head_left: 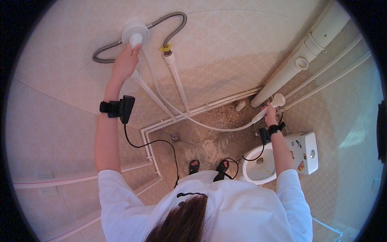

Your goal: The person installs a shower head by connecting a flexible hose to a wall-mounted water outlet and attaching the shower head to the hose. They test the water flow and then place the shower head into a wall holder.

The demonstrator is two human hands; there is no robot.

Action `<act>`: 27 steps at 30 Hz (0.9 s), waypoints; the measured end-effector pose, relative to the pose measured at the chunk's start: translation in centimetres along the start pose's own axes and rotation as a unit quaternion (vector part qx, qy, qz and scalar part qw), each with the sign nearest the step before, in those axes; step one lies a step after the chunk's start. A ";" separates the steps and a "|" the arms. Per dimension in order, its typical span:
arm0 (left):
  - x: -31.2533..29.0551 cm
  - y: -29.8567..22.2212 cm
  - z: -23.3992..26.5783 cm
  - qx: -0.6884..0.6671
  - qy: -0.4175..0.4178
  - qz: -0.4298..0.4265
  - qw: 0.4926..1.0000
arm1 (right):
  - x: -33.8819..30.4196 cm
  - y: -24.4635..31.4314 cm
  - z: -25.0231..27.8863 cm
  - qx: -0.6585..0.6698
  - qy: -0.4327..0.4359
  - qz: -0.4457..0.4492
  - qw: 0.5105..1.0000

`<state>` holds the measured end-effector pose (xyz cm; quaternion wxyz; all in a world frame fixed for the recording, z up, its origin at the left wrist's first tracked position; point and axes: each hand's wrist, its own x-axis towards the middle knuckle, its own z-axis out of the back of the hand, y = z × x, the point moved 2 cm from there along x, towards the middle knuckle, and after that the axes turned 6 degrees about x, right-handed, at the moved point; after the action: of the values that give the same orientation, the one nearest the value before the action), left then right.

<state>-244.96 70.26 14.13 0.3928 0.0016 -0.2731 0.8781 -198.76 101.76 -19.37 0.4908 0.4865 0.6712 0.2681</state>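
My left hand (127, 63) reaches up to the wall and is closed on the white lever handle (136, 39) of a round shower mixer valve (131, 29). Over at the right, my right hand (269, 114) grips the handle of a white hand shower (278, 100), its head pointing away from me toward the right wall. A pale shower hose (201, 126) hangs in a long curve from the mixer to the hand shower's handle. Braided metal hoses (182, 25) loop from both sides of the mixer to white water pipes (177, 82).
A white toilet (248, 159) with its bowl uncovered stands at my right. A thick white drainpipe (278, 78) rises in the far right corner. Thin pipes run along the wall's foot. A floor drain (175, 138) lies ahead of my sandalled feet; black cables hang from both wrist straps.
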 end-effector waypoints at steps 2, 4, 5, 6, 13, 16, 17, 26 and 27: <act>0.1 1.1 -0.9 -0.002 -0.065 -0.024 0.998 | -1.4 0.2 -2.0 -0.048 0.020 0.004 0.999; 0.1 1.3 -1.5 -0.025 -0.112 -0.043 0.993 | -2.0 0.4 -2.8 -0.064 0.027 0.009 0.998; -0.2 0.8 -1.8 -0.048 -0.126 -0.049 0.990 | -1.8 0.2 -2.8 -0.056 0.024 0.012 0.998; -0.2 0.4 -2.0 -0.071 -0.141 -0.056 0.986 | -1.7 0.2 -2.8 -0.048 0.022 0.015 0.998; 0.7 1.3 -5.3 -0.319 -0.166 0.012 0.933 | -3.1 0.3 -4.3 -0.099 0.066 0.043 0.992; 0.6 0.5 -5.7 -0.461 -0.106 0.033 0.880 | -4.1 1.0 -4.6 -0.119 0.067 0.037 0.990; 0.6 0.3 -5.7 -0.498 -0.094 0.028 0.862 | -4.5 1.1 -4.9 -0.113 0.070 0.037 0.991; 1.3 -2.6 -7.5 -0.791 -0.042 -0.005 0.610 | -8.1 2.7 -7.3 -0.138 0.125 0.033 0.982; 1.2 -2.6 -7.4 -0.807 -0.033 -0.003 0.590 | -8.6 2.9 -7.5 -0.152 0.124 0.028 0.980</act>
<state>-242.48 76.09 9.29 0.2269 -0.2864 -0.8825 0.2960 -204.19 95.84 -10.69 0.4644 0.3875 0.6644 0.4390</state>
